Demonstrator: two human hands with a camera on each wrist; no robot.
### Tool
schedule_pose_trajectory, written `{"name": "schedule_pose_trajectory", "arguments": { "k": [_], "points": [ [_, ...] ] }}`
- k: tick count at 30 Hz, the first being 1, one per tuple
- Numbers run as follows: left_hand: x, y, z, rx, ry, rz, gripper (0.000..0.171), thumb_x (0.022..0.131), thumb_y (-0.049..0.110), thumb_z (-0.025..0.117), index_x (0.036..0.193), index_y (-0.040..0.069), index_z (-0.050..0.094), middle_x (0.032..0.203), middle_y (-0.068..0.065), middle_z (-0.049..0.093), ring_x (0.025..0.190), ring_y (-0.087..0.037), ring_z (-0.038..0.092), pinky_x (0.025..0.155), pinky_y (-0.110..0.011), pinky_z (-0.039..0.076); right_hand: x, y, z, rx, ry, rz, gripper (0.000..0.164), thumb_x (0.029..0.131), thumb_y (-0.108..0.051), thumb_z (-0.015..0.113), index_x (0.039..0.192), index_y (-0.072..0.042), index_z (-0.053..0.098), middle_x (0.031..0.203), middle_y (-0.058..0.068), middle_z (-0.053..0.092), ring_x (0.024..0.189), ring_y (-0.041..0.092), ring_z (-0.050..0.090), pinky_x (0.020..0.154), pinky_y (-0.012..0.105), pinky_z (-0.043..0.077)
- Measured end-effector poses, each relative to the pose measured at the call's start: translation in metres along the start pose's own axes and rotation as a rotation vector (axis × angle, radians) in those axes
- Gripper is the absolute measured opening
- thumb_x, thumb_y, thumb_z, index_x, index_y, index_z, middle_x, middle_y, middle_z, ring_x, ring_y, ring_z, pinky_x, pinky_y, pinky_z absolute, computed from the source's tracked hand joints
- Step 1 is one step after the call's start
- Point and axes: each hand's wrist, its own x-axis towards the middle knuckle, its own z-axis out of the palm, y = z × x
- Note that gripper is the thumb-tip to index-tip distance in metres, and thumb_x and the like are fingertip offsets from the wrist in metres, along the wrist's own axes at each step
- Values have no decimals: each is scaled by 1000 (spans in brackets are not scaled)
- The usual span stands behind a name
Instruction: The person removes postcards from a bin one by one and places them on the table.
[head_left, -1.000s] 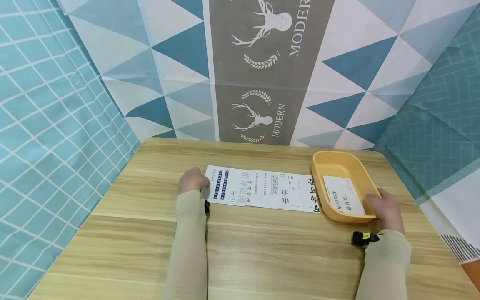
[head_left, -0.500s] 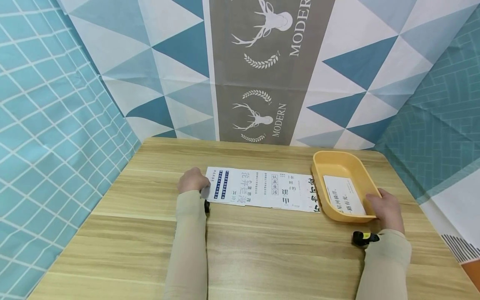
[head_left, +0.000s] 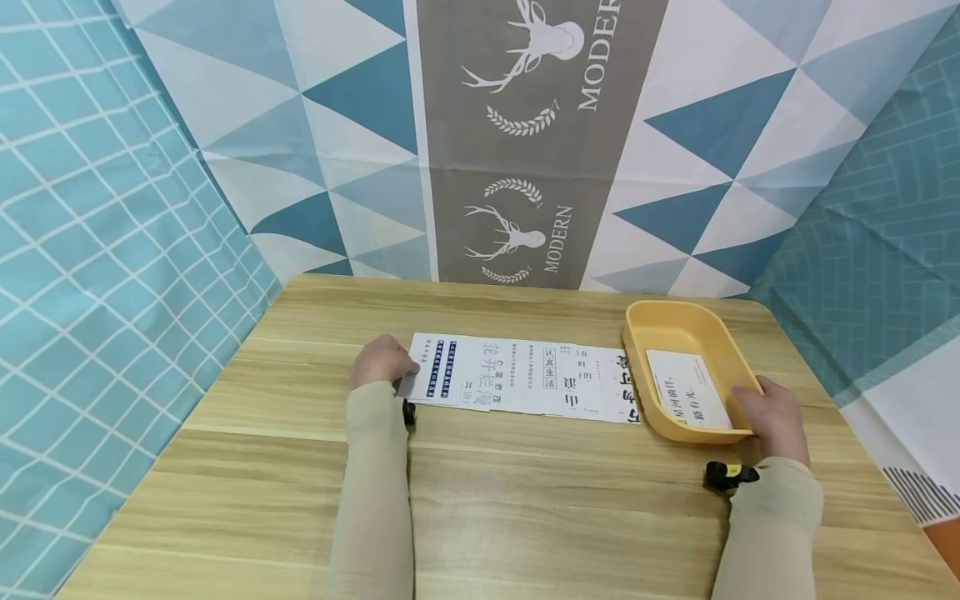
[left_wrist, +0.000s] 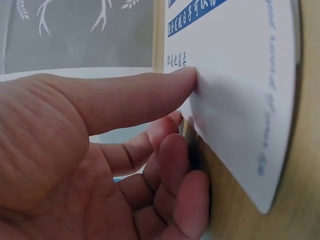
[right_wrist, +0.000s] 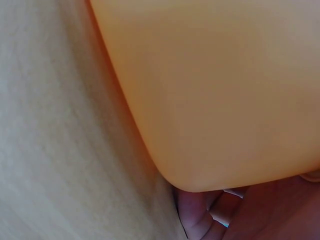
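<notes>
My left hand (head_left: 381,362) is at the left end of a row of overlapping white printed cards (head_left: 551,379). It pinches the edge of the leftmost card (head_left: 435,367), which bears dark blue text bands. In the left wrist view the thumb (left_wrist: 150,97) lies on that card's face, with the other fingers curled at its edge. On the right, my right hand (head_left: 772,417) grips the near right rim of a yellow-orange plastic tray (head_left: 678,321). A white card with black lettering (head_left: 686,387) lies in the tray. In the right wrist view, the tray wall hides most of that hand.
Everything stands on a wood-grain table (head_left: 525,508). The row's right end reaches the tray's left side. Behind the table rises a patterned cloth (head_left: 502,150) with triangles and deer heads. A blue tiled cloth (head_left: 97,250) borders the left side.
My left hand has shifted very slightly left, and more of the leftmost card's lower left corner now shows. The right hand and tray have stayed put.
</notes>
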Motion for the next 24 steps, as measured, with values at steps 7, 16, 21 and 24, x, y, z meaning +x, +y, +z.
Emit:
{"name": "schedule_pose_trajectory", "arguments": {
  "k": [7,16,21,24],
  "points": [
    [-1,-2,0,-23,-2,18,14,88,17,72,91,4,76,88,-10,72,69,-19,56,58,-30,41,0,0,0,0,2,3,68,105,-33,34,161,-1,10,163,33,20,139,49,32,117,66,29],
    [-2,-2,-1,-31,-2,21,15,88,18,73,93,4,76,92,-11,73,73,-21,58,60,-30,42,0,-1,0,-13,9,0,67,106,-31,34,161,0,11,162,34,20,138,49,32,117,67,29],
    [-3,0,-3,-45,-18,19,17,88,19,73,93,3,75,87,-10,69,71,-21,56,60,-30,41,0,-2,0,-13,9,0,67,105,-31,34,160,0,11,162,34,21,137,48,33,117,66,29],
    [-6,3,-7,-58,-30,38,25,92,24,70,104,2,72,94,-13,68,76,-23,56,64,-32,43,0,-2,0,-13,7,2,68,105,-31,34,160,0,11,162,34,21,137,48,33,117,66,30]
  ]
}}
